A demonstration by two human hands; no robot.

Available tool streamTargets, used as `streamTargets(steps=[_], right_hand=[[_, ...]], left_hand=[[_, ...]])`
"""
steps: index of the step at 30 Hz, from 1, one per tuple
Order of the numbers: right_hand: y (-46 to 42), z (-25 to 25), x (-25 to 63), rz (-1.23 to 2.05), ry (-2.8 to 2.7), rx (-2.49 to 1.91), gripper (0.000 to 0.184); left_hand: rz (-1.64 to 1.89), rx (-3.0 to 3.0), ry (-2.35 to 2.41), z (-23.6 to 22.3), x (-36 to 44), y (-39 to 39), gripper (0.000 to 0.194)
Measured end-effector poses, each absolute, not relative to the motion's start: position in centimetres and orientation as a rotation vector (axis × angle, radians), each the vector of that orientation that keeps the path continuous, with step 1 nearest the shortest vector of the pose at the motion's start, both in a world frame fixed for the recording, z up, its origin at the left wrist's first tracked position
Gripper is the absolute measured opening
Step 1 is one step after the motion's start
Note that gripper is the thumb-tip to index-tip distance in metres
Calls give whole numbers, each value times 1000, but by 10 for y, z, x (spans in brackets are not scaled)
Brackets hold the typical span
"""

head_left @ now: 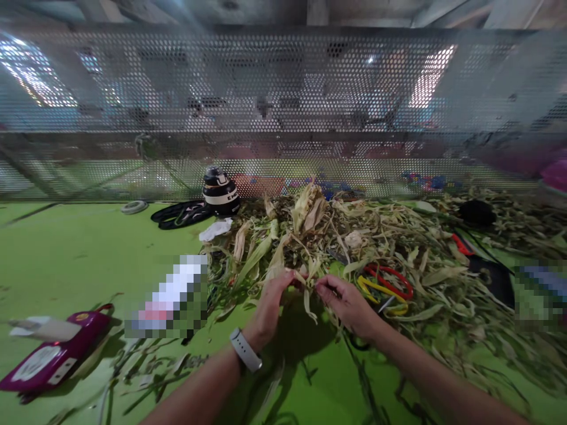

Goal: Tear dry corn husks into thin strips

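Both my hands meet over the front of a heap of dried corn husks (425,248) on a green tabletop. My left hand (271,304), with a pale watch band (245,350) at the wrist, closes its fingers on a bunch of husk strips (309,289). From the other side my right hand (343,301) pinches the edge of the same strips. A taller husk bundle (309,209) rises just behind. Right of my right hand lie scissors with red and yellow handles (386,289), partly among husks. The left fingertips are partly hidden behind the strips.
At the left edge rests a purple power strip (57,354) with a plug in it. A black round bottle (220,192) and a dark strap (179,213) are further back. A perforated metal screen (283,88) closes off the table's rear. A black pouch (491,280) lies at the right.
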State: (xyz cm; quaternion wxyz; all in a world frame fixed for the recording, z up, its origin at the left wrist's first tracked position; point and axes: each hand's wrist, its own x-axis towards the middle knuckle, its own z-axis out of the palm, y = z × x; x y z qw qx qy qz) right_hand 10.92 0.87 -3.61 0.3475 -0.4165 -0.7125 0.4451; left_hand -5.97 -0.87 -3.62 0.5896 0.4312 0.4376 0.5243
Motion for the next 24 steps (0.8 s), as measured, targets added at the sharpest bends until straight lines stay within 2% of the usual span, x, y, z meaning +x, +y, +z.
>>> streamTargets(steps=[2,5,10,16,20,24], right_hand=[[12,-39,110,1170,-1775,-1076,28],[18,-48,109,1363,-1600,-1067,34],[17,-48,106,1595,-1544,-904,35],[11,-43,103,1768,-1563,-873,31],[15,-39,112,1499,-1516,-991,20],[16,-25,121,1249,-1653,-996,26]], left_hand=[[1271,1030,941,-38,-61,-8,28],[1258,894,816,-39,-60,-8,30],[1107,624,766,-38,-52,-9,19],[988,790,669,-37,-52,-12,16],[1003,823,712,-36,-51,-12,17],[992,822,771,-35,-48,-14,20]])
